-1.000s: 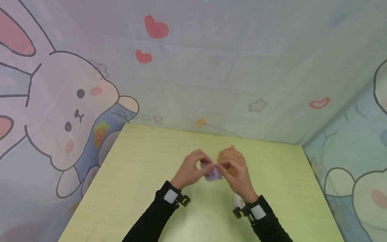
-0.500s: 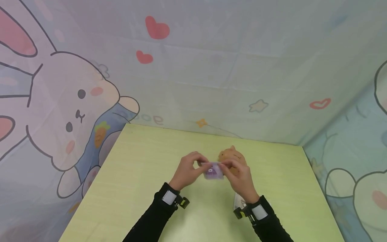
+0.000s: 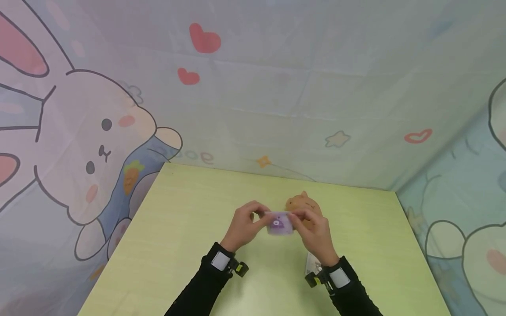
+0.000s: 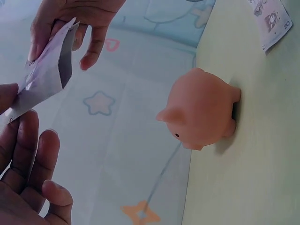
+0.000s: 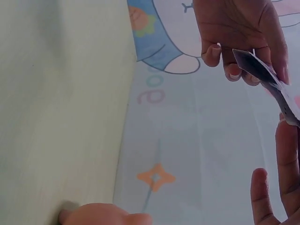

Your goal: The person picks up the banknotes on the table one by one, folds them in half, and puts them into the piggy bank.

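Observation:
My left hand (image 3: 244, 226) and right hand (image 3: 315, 233) are raised over the table, each pinching one end of a small purple play banknote (image 3: 280, 225) between thumb and fingers. A purple printed figure faces the head camera. From the left wrist view, the banknote (image 4: 44, 77) looks folded, its dark inner side showing at the lower edge. Just behind my right hand stands an orange-pink piggy bank (image 4: 201, 110), partly covered by that hand in the head view. Only its top shows in the right wrist view.
A second play banknote (image 4: 272, 21), printed with a small animal, lies on the pale yellow table (image 3: 189, 206). My right wrist partly covers it in the head view. A printed cloth (image 3: 276, 96) with hearts and rabbits hangs behind the table's back edge.
The banknote has been drawn out flatter and turned, so its printed figure shows more fully. My hands have moved slightly apart while keeping hold of its ends.

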Tool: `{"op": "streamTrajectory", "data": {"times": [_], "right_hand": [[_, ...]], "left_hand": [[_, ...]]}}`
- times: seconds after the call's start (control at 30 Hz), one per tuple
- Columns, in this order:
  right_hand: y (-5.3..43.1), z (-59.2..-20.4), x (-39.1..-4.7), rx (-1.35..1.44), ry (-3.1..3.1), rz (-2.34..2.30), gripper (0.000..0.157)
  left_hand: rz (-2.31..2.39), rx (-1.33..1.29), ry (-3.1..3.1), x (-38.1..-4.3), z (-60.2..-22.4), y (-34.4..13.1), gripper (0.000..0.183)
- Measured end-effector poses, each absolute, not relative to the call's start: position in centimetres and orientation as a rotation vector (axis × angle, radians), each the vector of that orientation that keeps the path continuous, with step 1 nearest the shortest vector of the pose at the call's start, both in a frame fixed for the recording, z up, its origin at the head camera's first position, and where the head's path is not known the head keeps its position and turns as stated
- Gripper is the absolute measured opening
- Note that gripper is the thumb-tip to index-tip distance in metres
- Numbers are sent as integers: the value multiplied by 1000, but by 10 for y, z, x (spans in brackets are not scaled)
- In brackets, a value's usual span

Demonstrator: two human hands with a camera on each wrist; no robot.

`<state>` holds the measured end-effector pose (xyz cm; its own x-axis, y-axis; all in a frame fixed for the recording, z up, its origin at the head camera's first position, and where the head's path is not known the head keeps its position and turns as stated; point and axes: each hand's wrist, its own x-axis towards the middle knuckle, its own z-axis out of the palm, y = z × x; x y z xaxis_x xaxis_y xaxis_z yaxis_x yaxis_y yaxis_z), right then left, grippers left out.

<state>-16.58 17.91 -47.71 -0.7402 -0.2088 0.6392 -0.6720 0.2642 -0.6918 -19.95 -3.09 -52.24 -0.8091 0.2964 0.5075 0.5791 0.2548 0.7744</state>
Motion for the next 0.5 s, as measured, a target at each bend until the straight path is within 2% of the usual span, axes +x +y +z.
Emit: {"op": "streamTrajectory", "data": {"times": [0.5], "right_hand": [[180, -477, -166, 707, -2146, 1516, 10]], "left_hand": [[-1724, -723, -2261, -193, -538, -25, 8]]}}
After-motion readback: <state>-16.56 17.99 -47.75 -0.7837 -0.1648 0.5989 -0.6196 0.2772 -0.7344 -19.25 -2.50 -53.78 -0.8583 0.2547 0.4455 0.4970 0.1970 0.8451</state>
